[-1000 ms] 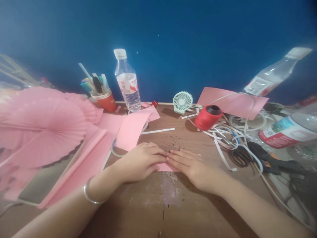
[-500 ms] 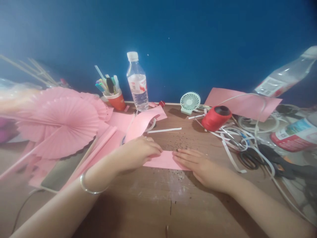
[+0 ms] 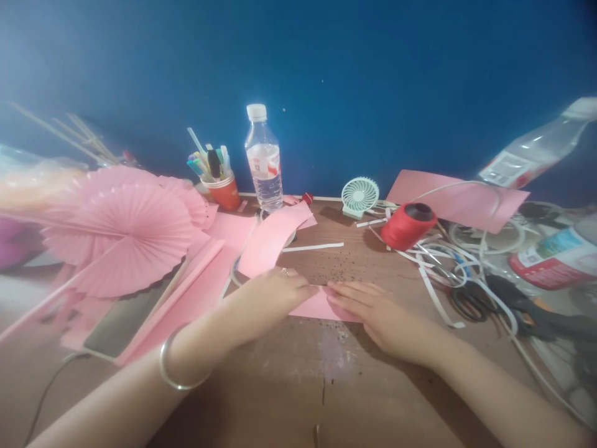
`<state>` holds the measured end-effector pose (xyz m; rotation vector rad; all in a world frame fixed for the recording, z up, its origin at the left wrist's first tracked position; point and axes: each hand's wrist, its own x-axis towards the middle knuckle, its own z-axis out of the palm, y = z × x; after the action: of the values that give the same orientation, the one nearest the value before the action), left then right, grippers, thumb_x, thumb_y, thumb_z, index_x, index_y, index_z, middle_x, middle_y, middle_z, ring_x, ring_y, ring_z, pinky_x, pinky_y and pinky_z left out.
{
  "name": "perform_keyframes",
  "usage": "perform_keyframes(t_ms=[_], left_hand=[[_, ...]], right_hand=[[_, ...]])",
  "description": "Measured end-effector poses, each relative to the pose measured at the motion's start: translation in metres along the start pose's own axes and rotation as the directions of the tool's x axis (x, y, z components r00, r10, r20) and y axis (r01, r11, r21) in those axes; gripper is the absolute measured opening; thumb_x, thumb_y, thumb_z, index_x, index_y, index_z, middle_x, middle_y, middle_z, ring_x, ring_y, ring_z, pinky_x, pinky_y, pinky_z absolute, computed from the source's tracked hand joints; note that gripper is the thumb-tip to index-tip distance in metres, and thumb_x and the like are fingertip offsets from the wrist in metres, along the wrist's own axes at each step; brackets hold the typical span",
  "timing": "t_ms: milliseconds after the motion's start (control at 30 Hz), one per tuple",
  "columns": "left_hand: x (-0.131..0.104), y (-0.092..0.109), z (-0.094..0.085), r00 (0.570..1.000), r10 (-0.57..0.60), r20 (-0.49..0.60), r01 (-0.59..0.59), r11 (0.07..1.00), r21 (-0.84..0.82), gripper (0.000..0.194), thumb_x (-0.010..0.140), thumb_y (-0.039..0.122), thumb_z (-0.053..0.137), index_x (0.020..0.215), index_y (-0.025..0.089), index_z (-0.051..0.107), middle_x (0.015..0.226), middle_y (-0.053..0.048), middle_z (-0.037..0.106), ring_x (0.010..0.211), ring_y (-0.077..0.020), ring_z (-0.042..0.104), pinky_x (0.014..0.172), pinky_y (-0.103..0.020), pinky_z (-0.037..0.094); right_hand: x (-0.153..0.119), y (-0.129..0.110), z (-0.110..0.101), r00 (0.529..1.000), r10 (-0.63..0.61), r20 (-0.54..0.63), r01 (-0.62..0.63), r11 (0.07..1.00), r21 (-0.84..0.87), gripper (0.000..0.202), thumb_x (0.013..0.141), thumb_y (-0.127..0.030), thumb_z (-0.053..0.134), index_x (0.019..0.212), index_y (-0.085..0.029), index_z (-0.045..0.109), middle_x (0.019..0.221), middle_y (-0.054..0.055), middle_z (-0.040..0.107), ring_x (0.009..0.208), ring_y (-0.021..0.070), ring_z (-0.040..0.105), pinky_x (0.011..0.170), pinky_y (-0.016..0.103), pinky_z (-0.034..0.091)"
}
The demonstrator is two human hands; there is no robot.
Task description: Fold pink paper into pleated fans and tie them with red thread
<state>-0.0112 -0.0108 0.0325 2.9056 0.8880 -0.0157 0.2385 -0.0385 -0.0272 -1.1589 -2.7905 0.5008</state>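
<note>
A strip of pink paper lies on the table in front of me, partly covered by both hands. At its far edge, my left hand has its fingers held together on the paper; the thumb is hidden. A ring and a silver bangle show on that hand and wrist. My right hand lies flat with fingers stretched out over the strip's right part. The two hands' fingertips almost meet. Behind my left hand, a curved length of pink paper rises; whether it joins the strip is hidden.
Pleated pink paper fans lie at left, beside a pen cup and water bottle. A small fan, red thread spool, scissors, white strips and cables occupy the right. A white strip lies beyond my hands.
My left hand has slid right along the paper's far edge, closer to my right hand. My right hand stays on the strip. The whole view has shifted slightly.
</note>
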Motion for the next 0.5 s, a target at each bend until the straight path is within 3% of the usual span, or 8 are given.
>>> perform_keyframes(t_ms=[133,267,400,500], left_hand=[[0.002,0.023,0.012,0.996,-0.055,0.07,0.038,0.973,0.228,0.032,0.076,0.003,0.044,0.104,0.012,0.054,0.088,-0.006,0.059,0.076,-0.0187,0.056,0.066,-0.032,0.044],[0.005,0.04,0.026,0.993,-0.122,0.0,0.11,0.904,0.414,0.036,0.077,0.006,0.042,0.113,0.008,0.049,0.092,-0.01,0.057,0.078,-0.0213,0.056,0.067,-0.035,0.046],[0.005,0.044,0.04,0.986,-0.152,-0.074,0.169,0.862,0.478,0.041,0.079,0.007,0.039,0.119,0.008,0.046,0.112,-0.015,0.053,0.09,-0.0232,0.056,0.073,-0.036,0.047],[0.003,0.043,0.047,0.982,-0.167,-0.088,0.188,0.859,0.475,0.042,0.078,0.006,0.039,0.12,0.01,0.044,0.117,-0.015,0.052,0.095,-0.0234,0.055,0.076,-0.036,0.047]], right_hand=[[0.004,-0.013,-0.005,0.999,0.034,-0.039,-0.035,0.999,-0.033,0.083,0.063,0.001,0.032,0.138,-0.03,0.018,0.143,-0.005,0.026,0.126,0.0169,0.028,0.1,0.043,0.028],[0.007,-0.026,-0.008,0.994,0.022,-0.11,-0.034,0.994,-0.104,0.075,0.065,0.003,0.032,0.135,-0.024,0.029,0.137,0.001,0.038,0.122,0.0185,0.032,0.098,0.041,0.029],[0.009,-0.029,-0.006,0.986,0.02,-0.167,-0.047,0.986,-0.159,0.07,0.065,0.002,0.034,0.131,-0.02,0.035,0.132,0.005,0.044,0.12,0.0214,0.034,0.099,0.044,0.026],[0.008,-0.024,-0.003,0.988,0.014,-0.157,-0.038,0.988,-0.152,0.075,0.063,0.002,0.035,0.132,-0.024,0.032,0.133,0.0,0.044,0.12,0.0225,0.034,0.1,0.05,0.021]])
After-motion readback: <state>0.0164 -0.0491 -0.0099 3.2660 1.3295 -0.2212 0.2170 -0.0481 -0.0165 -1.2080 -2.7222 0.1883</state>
